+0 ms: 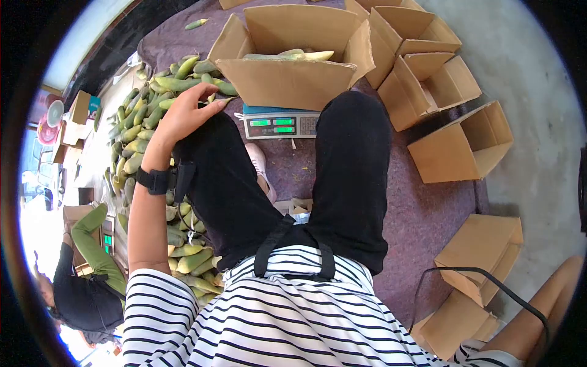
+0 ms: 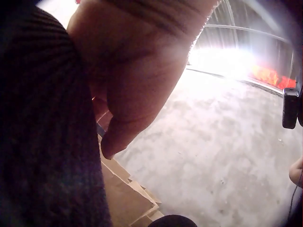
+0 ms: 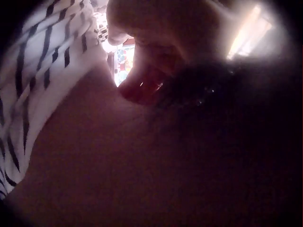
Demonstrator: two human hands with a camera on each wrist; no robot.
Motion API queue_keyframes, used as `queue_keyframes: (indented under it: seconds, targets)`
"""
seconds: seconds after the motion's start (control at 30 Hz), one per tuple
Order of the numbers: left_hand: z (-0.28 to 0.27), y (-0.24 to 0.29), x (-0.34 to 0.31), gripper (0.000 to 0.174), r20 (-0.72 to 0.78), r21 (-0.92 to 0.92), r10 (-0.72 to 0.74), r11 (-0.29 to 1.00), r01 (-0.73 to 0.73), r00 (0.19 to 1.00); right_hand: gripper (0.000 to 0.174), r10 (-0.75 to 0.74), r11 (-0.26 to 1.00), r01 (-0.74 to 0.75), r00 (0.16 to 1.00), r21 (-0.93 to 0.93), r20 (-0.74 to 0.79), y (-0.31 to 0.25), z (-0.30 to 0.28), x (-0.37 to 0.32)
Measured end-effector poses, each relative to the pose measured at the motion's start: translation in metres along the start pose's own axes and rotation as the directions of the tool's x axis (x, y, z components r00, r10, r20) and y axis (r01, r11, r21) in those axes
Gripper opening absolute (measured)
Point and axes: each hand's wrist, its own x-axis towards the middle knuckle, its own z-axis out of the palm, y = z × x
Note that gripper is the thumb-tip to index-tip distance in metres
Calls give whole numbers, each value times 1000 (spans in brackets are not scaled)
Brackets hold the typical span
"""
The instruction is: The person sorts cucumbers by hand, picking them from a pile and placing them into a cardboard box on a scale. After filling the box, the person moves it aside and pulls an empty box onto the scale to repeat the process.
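In the head view, my left hand (image 1: 186, 113) rests at my left knee in black trousers (image 1: 214, 153), fingers loosely bent and holding nothing. The left wrist view shows that hand (image 2: 137, 75) beside the dark trouser cloth. Next to the fingers lies a heap of long green cucumbers (image 1: 143, 116). Ahead of my knees a cardboard box (image 1: 281, 82), with a few pale cucumbers (image 1: 299, 55) inside, stands on a digital scale (image 1: 281, 125) with lit green displays. My right hand is outside the head view; in the dark right wrist view its fingers (image 3: 147, 80) appear close to skin, and I cannot tell their grip.
Several open cardboard boxes (image 1: 461, 144) stand along the right on the purple floor cloth (image 1: 409, 208) and grey floor. A black cable (image 1: 489, 275) loops near my right arm (image 1: 553, 306). Another person (image 1: 88, 300) sits at the left beside a second scale.
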Motion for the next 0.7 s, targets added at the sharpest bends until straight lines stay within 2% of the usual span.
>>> queue_keyframes:
  seconds: [0.7]
  targets:
    - [1,-9,-4,41,-46,36,43,999,-41,998,16,-7,991,36,977,133,-213,-14,-6,10]
